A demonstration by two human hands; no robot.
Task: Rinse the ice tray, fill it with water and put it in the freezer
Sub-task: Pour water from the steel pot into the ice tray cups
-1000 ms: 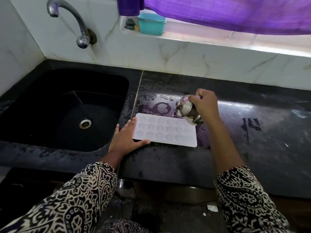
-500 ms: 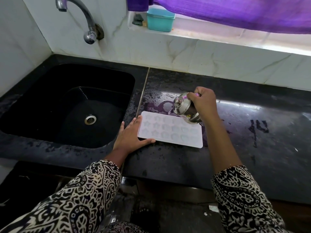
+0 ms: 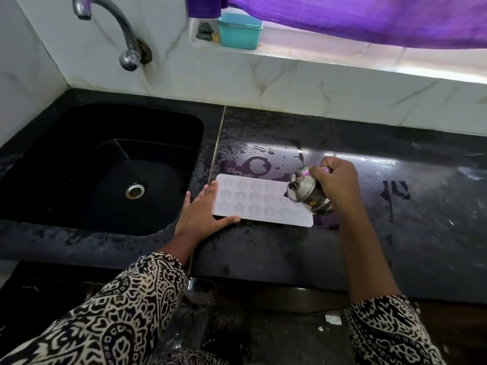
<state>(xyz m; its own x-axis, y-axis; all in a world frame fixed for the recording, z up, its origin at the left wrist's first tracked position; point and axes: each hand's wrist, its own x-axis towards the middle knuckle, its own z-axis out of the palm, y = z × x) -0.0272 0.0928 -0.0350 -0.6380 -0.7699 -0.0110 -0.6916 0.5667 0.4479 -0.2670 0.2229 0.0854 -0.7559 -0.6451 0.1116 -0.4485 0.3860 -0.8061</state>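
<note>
Just right of the sink (image 3: 66,159), the left hand (image 3: 203,214) lies flat on the counter (image 3: 263,259). Its fingers are straight against the left end of the ice tray (image 3: 261,204), thumb spread along the near edge. The tray sits flat, long axis left to right, between both hands. At its right end the right hand (image 3: 334,180) grips a small steel pot (image 3: 305,191), tilted mouth-first over the cells. Judgement: filling under way, though no flow can be made out.
</note>
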